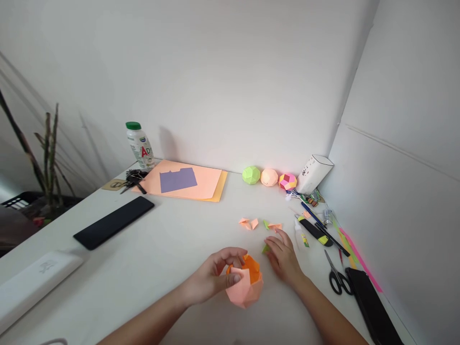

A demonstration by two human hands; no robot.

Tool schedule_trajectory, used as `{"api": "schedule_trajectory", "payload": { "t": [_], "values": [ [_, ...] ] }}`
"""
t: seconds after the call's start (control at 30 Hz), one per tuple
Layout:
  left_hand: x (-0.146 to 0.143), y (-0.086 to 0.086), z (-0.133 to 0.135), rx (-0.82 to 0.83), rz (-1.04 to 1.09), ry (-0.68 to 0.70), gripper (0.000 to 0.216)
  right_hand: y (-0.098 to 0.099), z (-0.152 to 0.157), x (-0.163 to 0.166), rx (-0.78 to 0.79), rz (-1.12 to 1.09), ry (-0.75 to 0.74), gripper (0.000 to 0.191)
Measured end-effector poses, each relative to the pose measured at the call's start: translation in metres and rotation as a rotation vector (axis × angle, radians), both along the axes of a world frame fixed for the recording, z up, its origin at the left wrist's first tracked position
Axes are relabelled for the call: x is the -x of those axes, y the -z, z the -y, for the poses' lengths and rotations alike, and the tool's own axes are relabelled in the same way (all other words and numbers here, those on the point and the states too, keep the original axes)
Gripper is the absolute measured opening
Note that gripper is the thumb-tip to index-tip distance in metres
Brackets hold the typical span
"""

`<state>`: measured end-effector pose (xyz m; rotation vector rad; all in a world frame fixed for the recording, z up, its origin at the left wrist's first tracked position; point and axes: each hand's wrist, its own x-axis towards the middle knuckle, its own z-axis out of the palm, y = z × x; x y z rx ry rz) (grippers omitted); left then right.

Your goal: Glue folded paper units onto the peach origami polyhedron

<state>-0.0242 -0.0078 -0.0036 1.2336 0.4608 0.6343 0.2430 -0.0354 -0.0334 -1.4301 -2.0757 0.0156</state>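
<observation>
I have the left hand (pixel 210 278) pinching the peach paper shell (pixel 243 293); right of that grip, I can't tell whether the right hand (pixel 285 258) grips the green scrap (pixel 265 249).

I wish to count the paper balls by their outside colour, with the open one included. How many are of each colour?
Green ball: 1
Peach: 2 (back ball; open ball in left hand)
Multicoloured ball: 1
Total: 4
</observation>
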Motion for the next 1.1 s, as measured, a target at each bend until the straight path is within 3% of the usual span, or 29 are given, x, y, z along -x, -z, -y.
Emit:
{"api": "schedule_trajectory", "payload": {
  "t": [0.13,0.27,0.4,0.57,0.77,1.1],
  "values": [
    [0.0,0.0,0.001,0.0,0.004,0.002,0.037,-0.005,-0.001,0.002,0.108,-0.337,0.015,0.009],
    [0.0,0.001,0.0,-0.039,-0.007,-0.007,0.036,-0.009,0.001,0.0,0.161,-0.519,0.071,0.016],
    [-0.001,0.001,0.0,-0.041,-0.024,-0.011,0.037,-0.011,0.006,0.006,0.311,-0.783,0.118,0.022],
    [-0.003,0.0,0.002,-0.043,-0.029,0.015,0.036,-0.018,0.02,0.03,0.499,-1.063,0.102,0.026],
    [-0.004,0.0,0.006,-0.063,-0.016,0.025,0.034,-0.028,0.032,0.047,0.608,-1.392,0.056,0.019],
    [-0.005,-0.002,0.007,-0.04,0.006,0.019,0.034,-0.034,0.035,0.062,0.58,-1.374,0.086,0.012]
  ]
}}
